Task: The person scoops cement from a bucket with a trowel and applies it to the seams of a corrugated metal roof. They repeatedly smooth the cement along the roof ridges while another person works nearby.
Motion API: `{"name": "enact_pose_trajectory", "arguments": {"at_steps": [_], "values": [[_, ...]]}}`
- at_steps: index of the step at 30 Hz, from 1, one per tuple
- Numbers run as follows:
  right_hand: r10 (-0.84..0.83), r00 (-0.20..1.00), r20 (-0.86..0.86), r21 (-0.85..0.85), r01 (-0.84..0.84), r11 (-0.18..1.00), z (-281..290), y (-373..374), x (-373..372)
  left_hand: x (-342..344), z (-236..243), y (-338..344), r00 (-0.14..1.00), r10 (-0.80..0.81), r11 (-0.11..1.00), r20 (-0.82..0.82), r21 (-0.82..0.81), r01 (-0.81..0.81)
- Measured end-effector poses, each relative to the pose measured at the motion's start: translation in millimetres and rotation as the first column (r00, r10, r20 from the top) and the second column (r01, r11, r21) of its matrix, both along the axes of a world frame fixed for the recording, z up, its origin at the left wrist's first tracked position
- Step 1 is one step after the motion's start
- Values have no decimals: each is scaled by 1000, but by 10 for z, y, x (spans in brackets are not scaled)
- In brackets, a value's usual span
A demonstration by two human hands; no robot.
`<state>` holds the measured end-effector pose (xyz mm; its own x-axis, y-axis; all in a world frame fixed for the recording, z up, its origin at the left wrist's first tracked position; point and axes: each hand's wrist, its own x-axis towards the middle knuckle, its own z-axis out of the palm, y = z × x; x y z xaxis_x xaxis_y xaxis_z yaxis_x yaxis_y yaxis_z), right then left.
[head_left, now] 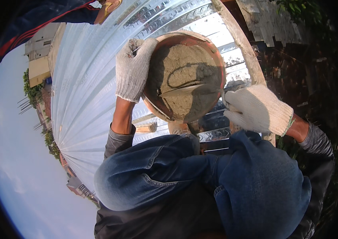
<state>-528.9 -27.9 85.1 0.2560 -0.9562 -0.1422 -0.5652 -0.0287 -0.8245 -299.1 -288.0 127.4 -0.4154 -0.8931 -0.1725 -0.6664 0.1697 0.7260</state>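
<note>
A round reddish bucket point(219, 53) stands in front of my bent knees, filled with wet grey-brown mortar point(185, 59). My left hand point(134, 69), in a white knitted glove with a dirty, torn patch, is closed over the bucket's left rim. My right hand point(256, 109), gloved in the same way, is closed at the right rim around the handle end of a pointed trowel point(191, 91). Its mortar-smeared blade lies across the mortar, pointing left. The fingers mostly hide the handle. A curved shadow falls on the mortar's surface.
Shiny corrugated metal sheeting point(93, 75) spreads left and beyond the bucket. A narrow concrete edge point(238, 36) borders it on the right, with dark ground and plants lower down. Another person's sandalled foot point(107, 8) is at the top left. A wooden piece point(147, 127) lies near my left knee.
</note>
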Motion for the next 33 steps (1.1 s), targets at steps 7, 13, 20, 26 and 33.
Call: {"name": "enact_pose_trajectory", "arguments": {"at_steps": [7, 13, 20, 26, 33], "values": [[189, 982, 19, 258, -187, 948, 79, -69, 72, -112, 61, 19, 999, 7, 999, 32, -50, -5], [-272, 568, 777, 551, -404, 730, -398, 116, -46, -203, 51, -25, 996, -56, 993, 64, -105, 62], [-409, 425, 807, 581, -450, 678, -212, -13, -49, -234, 47, -18, 997, -73, 991, 38, -113, 77], [-155, 941, 302, 386, 28, 922, 54, -236, 23, -140, 38, -26, 999, -27, 998, 26, -58, 29], [-29, 967, 252, -154, 70, 986, -376, -71, 407, -130, 5, -61, 999, -16, 999, 37, -40, 17]]}}
